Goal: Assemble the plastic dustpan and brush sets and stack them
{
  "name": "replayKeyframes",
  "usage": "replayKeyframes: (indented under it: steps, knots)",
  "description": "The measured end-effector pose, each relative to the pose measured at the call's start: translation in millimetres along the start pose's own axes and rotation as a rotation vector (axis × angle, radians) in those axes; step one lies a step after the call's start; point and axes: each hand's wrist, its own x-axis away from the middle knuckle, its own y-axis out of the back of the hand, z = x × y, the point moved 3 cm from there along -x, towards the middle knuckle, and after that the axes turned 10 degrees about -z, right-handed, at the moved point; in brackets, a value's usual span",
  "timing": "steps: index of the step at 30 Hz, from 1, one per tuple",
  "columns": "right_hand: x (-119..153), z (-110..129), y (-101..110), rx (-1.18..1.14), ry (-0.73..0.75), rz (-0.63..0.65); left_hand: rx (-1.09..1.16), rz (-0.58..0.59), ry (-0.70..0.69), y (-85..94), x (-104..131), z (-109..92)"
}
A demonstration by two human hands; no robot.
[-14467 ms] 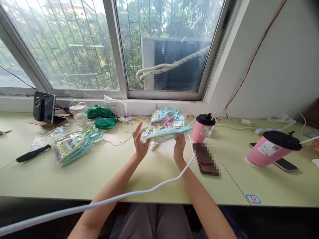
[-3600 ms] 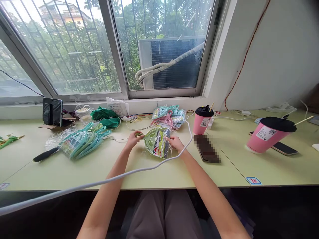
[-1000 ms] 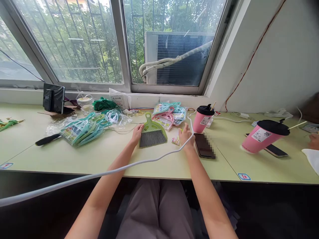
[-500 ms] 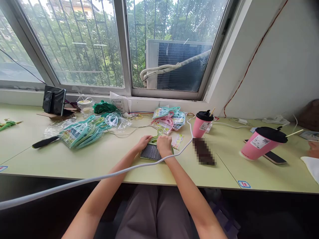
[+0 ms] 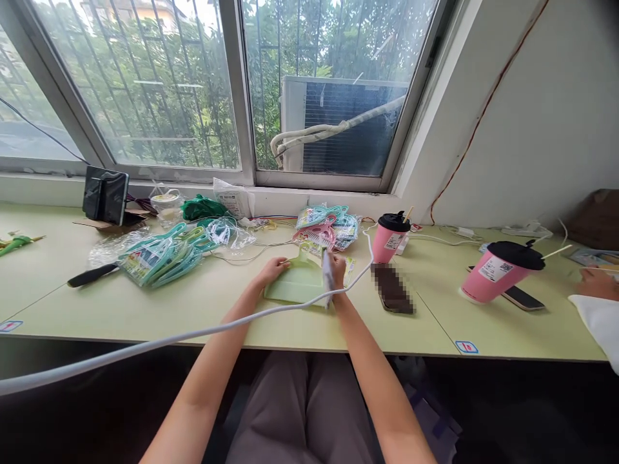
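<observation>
A pale green dustpan (image 5: 294,283) lies on the table in front of me, its handle pointing toward the window. My left hand (image 5: 273,269) is closed on the dustpan's left edge. At the pan's right side, my right hand (image 5: 339,270) grips a small hand brush (image 5: 327,278), which is turned on its edge with its grey bristles facing the pan. The fingers of my right hand are partly hidden behind the brush. Just beyond that hand, a printed card (image 5: 349,267) shows in part.
Bagged brush-and-dustpan sets (image 5: 164,254) lie left, beside a black handle (image 5: 93,275). More bagged sets (image 5: 329,225) lie near the window. A white cable (image 5: 193,341) crosses before my arms. Pink cups (image 5: 388,241) and a phone (image 5: 393,290) stand right; another person's hand (image 5: 599,282) is far right.
My right hand has lifted the brush off the dustpan and turned it on edge to the right, baring the pan. The left hand stays at the pan's left side.
</observation>
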Motion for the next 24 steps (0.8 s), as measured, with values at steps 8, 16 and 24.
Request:
replayKeyframes:
  steps: [8,16,24]
  knots:
    - [-15,-22,20,0.481,0.236,-0.091,-0.633,-0.294,-0.003,71.2,-1,23]
    - [-14,-25,21,0.599,0.175,-0.081,-0.678,-0.414,0.0,77.2,6,11]
    - [-11,-41,7,0.704,0.151,0.192,-0.654,-0.311,-0.01,67.3,2,19]
